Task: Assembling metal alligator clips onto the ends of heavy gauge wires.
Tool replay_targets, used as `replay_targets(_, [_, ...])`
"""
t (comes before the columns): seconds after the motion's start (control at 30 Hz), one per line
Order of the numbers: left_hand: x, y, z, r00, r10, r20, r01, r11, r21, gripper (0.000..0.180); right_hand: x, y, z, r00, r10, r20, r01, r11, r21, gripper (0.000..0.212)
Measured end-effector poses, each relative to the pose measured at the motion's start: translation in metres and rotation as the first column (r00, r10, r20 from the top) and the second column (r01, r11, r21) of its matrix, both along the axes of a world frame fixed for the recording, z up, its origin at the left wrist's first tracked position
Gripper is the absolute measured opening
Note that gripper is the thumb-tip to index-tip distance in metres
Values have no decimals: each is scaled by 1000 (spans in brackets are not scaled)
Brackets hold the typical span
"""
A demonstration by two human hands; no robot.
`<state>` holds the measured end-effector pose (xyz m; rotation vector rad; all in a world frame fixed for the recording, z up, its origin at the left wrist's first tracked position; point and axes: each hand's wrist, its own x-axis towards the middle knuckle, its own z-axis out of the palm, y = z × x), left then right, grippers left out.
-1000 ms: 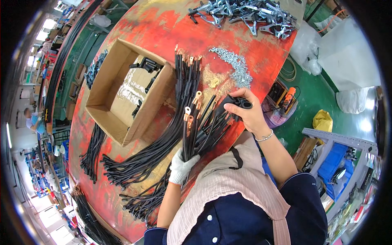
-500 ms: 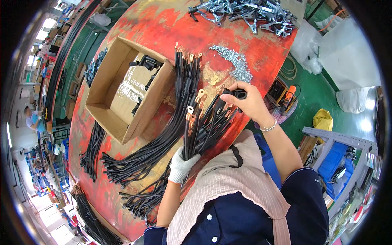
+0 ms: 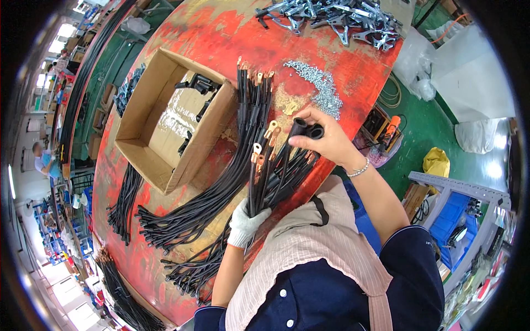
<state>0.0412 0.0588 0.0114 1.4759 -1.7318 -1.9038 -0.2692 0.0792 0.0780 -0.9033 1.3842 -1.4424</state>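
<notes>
Cable bundle (image 3: 256,190) at near edge of worn red table (image 3: 193,33), long axis near to far, lugs (image 3: 271,130) pointing far. Gloved left hand (image 3: 247,225) wrapped around it. Bare right hand (image 3: 332,142) pinching black sleeves (image 3: 298,128), 2 round mouths facing up, near lugs. Cables black, lugs copper, holed. Cardboard box (image 3: 207,140) left; small silver parts (image 3: 323,92) far; green floor (image 3: 425,126) right.
</notes>
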Motion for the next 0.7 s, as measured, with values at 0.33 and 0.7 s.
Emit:
replay_targets(0.33, [-3,2,6,999,-19,29,19,999,-29,33,-1,6,-12,996,11,91,-29,979,203,33])
replay_targets(0.7, [-2,-3,3,999,16,-46,-14,999,38,36,86,45,-72,765,623,-163,-537,757,373,44])
